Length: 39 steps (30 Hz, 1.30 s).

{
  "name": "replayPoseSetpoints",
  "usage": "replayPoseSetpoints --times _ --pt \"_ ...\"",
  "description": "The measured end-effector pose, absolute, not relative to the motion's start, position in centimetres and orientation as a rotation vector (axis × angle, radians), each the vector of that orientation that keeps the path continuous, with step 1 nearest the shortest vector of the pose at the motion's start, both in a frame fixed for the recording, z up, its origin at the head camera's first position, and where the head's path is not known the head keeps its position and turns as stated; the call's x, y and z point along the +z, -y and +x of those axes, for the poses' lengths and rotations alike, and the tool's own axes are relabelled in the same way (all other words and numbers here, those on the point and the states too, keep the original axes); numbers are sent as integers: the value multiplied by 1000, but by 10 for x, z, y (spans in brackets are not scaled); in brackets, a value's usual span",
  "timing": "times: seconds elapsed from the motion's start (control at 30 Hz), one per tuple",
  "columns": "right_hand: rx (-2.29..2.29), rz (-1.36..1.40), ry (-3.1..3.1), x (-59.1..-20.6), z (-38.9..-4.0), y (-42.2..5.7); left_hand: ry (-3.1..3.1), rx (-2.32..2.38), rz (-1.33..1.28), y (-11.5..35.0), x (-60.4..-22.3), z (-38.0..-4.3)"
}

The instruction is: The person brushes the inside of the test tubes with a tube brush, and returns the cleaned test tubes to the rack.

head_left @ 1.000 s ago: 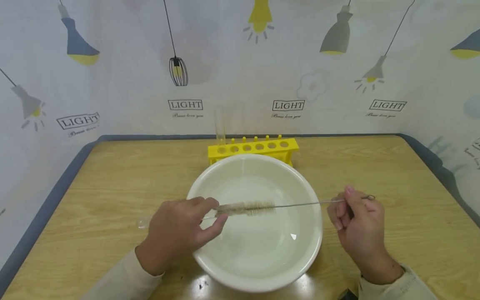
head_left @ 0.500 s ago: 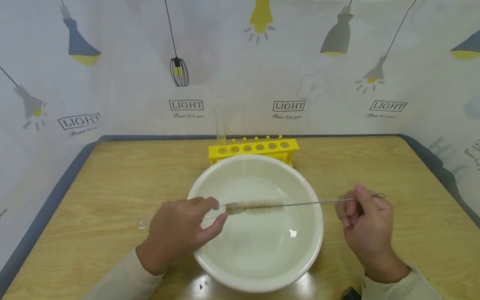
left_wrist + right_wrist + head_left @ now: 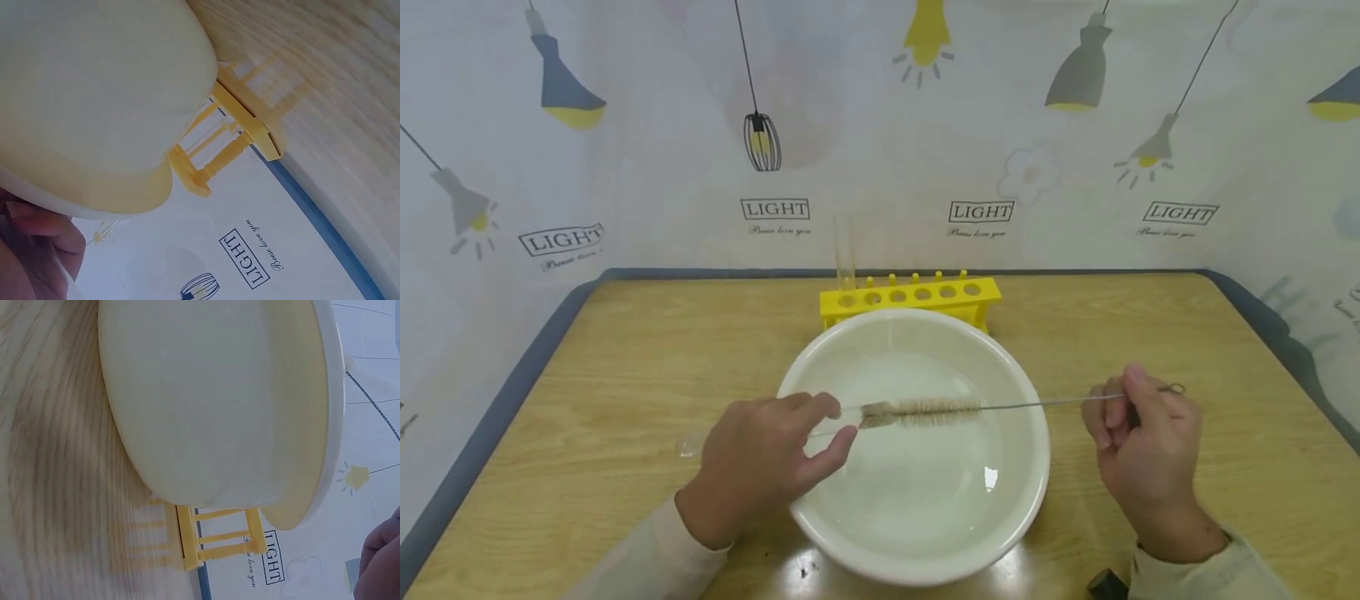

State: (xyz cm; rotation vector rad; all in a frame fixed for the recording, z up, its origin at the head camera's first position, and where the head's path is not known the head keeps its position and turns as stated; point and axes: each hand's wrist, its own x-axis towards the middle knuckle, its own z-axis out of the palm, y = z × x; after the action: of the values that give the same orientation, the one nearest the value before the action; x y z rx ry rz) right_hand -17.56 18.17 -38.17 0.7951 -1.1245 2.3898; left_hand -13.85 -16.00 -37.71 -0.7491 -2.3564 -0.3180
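Holding a clear tube (image 3: 850, 417) over the basin's left side: left hand (image 3: 760, 458), thumb and fingers clamped round it. Tube lies roughly sideways, rounded end poking out left of the hand, mouth to the right. Brush (image 3: 936, 408) has its bristle tip inside the tube mouth, rest of bristles out, above the basin. Right hand (image 3: 1153, 467) pinches the thin wire handle just short of its end loop, off the basin's right side. Hands well apart, brush wire stretched between.

White basin (image 3: 917, 500) sits on the wood-grain surface (image 3: 662, 358), bright glint inside. Yellow rack (image 3: 910, 295) right behind it, partly hidden; second tube (image 3: 846, 258) upright in its leftmost hole. Dark object (image 3: 1107, 586) near the right sleeve (image 3: 1210, 575), can't tell what. Backdrop (image 3: 880, 167) printed with lamps and "LIGHT". Both wrist views: mostly basin side plus rack, each hand cropped at the edge.
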Motion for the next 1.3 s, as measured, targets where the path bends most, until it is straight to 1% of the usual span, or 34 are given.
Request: replayPoseSetpoints --times 0.93,1.3 --pt "2364 796 1225 -383 -176 -182 2322 -354 -763 164 -377 -141" --pt "2380 708 1362 -385 -172 -182 2304 -356 -754 163 -379 -142"
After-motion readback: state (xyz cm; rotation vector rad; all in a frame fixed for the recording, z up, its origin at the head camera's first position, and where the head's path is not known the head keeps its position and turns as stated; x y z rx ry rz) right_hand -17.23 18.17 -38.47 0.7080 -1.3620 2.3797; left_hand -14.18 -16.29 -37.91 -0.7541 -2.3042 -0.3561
